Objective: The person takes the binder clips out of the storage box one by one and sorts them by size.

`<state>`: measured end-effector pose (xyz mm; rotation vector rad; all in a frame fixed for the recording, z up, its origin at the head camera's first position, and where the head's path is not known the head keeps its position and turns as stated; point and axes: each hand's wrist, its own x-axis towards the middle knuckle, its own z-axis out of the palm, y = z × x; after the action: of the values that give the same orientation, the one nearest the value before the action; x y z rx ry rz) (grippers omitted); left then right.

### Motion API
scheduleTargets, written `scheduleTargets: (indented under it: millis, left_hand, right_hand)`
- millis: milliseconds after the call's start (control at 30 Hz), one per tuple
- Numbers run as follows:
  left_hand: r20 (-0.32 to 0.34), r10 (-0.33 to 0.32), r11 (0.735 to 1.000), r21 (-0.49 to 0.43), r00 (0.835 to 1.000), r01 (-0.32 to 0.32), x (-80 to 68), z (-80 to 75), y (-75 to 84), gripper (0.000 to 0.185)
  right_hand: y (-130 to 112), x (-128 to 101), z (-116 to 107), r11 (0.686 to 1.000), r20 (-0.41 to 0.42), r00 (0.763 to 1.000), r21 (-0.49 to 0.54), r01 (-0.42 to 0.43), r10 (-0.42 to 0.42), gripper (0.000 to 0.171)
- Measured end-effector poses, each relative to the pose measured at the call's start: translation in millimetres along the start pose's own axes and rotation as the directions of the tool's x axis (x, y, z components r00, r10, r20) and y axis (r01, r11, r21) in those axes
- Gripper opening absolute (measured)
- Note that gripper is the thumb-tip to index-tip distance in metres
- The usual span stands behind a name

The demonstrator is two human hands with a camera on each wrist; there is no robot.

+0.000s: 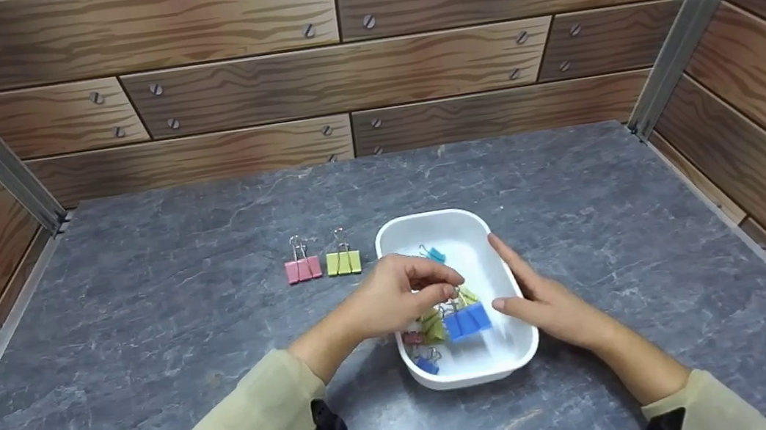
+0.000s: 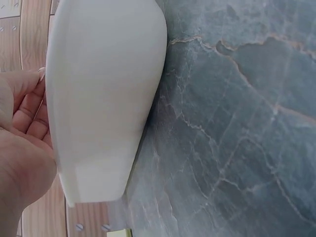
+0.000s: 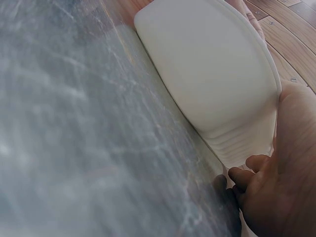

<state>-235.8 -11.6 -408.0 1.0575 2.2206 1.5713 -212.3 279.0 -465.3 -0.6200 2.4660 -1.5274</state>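
A white plastic container [image 1: 460, 380] stands on the table with several small binder clips inside. My left hand [image 1: 404, 292] reaches over its left rim, pinching a large blue binder clip [image 1: 467, 322] by the wire handles between thumb and fingertips. The clip overlaps a yellow-green clip [image 1: 432, 327] in the head view. Along the right rim, my right hand [image 1: 546, 304] holds the container, thumb over the edge and fingers along the outer wall. In the left wrist view the container's wall [image 2: 106, 98] hides the clips; the same wall [image 3: 212, 64] fills much of the right wrist view.
Left of the container, a pink binder clip [image 1: 303, 270] and a yellow-green binder clip [image 1: 343, 263] stand side by side on the dark marbled table [image 1: 176, 272]. Small light-blue [image 1: 437, 254] and dark-blue [image 1: 427, 365] clips lie inside the container. Wood-patterned panels [image 1: 248, 88] enclose the table.
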Motion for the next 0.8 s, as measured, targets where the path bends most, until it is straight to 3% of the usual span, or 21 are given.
scheduleTargets:
  millis: [333,633,800]
  left_hand:
    - [-0.074,0.035,0.999,-0.016,0.997,-0.036,-4.1,-18.9,15.0,0.016]
    - [-0.156,0.044,0.999,-0.008,0.987,-0.046,-11.5,-50.4,29.4,0.017]
    - [-0.228,0.031,1.0,0.013,0.973,-0.028,-20.1,-71.3,33.4,0.017]
  right_hand:
    - [-2,2,3,1.0,-0.004,1.0,-0.001,0.016,-0.016,0.088]
    - [-2,2,2,1.0,-0.022,1.0,-0.016,-0.002,0.002,0.089]
    - [-2,1,1,1.0,-0.02,0.999,0.01,-0.025,0.025,0.09]
